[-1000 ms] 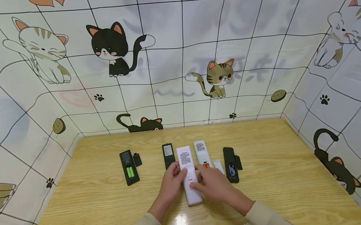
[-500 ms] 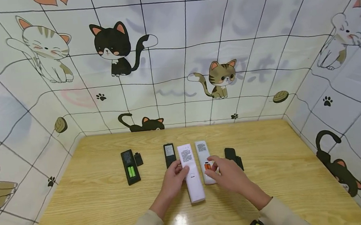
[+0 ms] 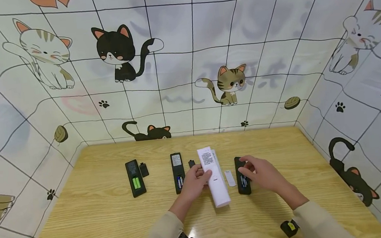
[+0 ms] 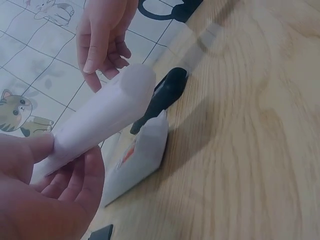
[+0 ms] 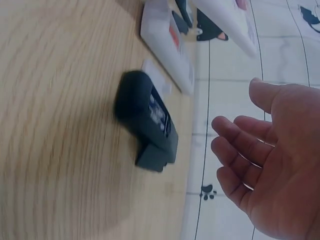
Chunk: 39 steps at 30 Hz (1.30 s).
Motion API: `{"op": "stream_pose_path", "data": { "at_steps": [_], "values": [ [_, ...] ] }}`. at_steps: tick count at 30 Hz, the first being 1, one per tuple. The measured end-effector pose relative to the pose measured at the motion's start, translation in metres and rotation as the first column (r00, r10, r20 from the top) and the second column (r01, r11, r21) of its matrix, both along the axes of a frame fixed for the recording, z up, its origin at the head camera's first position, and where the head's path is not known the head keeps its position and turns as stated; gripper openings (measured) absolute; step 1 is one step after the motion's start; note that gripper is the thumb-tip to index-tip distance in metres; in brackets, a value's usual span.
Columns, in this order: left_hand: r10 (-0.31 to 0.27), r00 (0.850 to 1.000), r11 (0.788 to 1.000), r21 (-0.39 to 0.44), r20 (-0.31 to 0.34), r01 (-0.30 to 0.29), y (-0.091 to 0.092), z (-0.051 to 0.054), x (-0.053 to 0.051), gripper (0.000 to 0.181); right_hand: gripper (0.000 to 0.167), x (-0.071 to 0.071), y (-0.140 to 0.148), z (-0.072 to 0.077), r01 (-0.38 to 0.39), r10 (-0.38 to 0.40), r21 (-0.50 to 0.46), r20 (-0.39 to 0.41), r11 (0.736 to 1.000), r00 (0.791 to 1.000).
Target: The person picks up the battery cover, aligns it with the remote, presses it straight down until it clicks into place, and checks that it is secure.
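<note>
Fingers of the left hand [image 3: 194, 181] clamp the white remote [image 3: 219, 185]; slackening could drop it below them. The right hand [image 3: 263, 172] has fingers apart.

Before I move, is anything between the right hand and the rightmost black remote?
Nothing visible: the right wrist view shows only a gap between the right hand and rightmost black remote. The left hand holds a white remote, clear of that gap.

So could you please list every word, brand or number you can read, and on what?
None can be read.
Printed block on the held white plastic remote: too small.
White label on the slim black plastic remote: too small.
Faint grey marks on the white cat-patterned wall: too blurred.
</note>
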State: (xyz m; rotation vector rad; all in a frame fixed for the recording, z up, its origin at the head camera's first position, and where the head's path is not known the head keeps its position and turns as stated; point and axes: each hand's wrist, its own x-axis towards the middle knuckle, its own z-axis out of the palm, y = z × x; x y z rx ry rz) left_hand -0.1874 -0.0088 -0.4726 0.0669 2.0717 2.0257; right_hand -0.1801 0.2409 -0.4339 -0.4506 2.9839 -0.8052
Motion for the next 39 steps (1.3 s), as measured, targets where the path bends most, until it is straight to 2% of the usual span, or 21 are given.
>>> {"op": "stream_pose_path", "data": {
  "at_steps": [4, 9, 18, 22, 25, 29, 35, 39],
  "values": [
    [-0.023, 0.999, 0.999, 0.036, 0.024, 0.022, 0.015, 0.002, -0.003, 0.047, 0.046, -0.003, 0.017, 0.002, 0.023, -0.023, 0.007, -0.005, 1.0, 1.0],
    [-0.051, 0.997, 0.998, 0.043, 0.057, 0.048, 0.037, 0.004, -0.004, 0.047, 0.043, -0.002, 0.034, 0.004, 0.069, -0.068, 0.032, -0.038, 0.997, 0.997],
    [-0.083, 0.994, 0.997, 0.008, 0.077, 0.083, 0.081, 0.003, -0.005, 0.048, 0.044, 0.004, 0.061, 0.003, 0.128, -0.126, 0.071, -0.04, 0.989, 0.991],
    [-0.116, 0.99, 0.993, 0.048, 0.079, 0.112, 0.101, 0.003, -0.004, 0.044, 0.044, 0.004, 0.076, 0.002, 0.155, -0.151, 0.091, -0.047, 0.984, 0.987],
    [-0.123, 0.989, 0.992, 0.046, 0.084, 0.12, 0.115, 0.004, -0.001, 0.04, 0.046, 0.006, 0.085, 0.002, 0.161, -0.158, 0.092, -0.04, 0.983, 0.987],
    [-0.105, 0.989, 0.994, -0.011, 0.105, 0.106, 0.133, 0.005, 0.001, 0.036, 0.046, 0.009, 0.094, 0.004, 0.166, -0.164, 0.095, -0.028, 0.982, 0.986],
    [-0.069, 0.989, 0.997, -0.014, 0.134, 0.072, 0.158, 0.004, 0.001, 0.03, 0.045, 0.011, 0.105, 0.004, 0.174, -0.172, 0.093, -0.023, 0.98, 0.985],
    [-0.02, 0.985, 0.999, -0.039, 0.17, 0.027, 0.174, 0.003, 0.004, 0.024, 0.046, 0.011, 0.115, 0.002, 0.179, -0.177, 0.105, -0.024, 0.978, 0.984]
  ]
}}
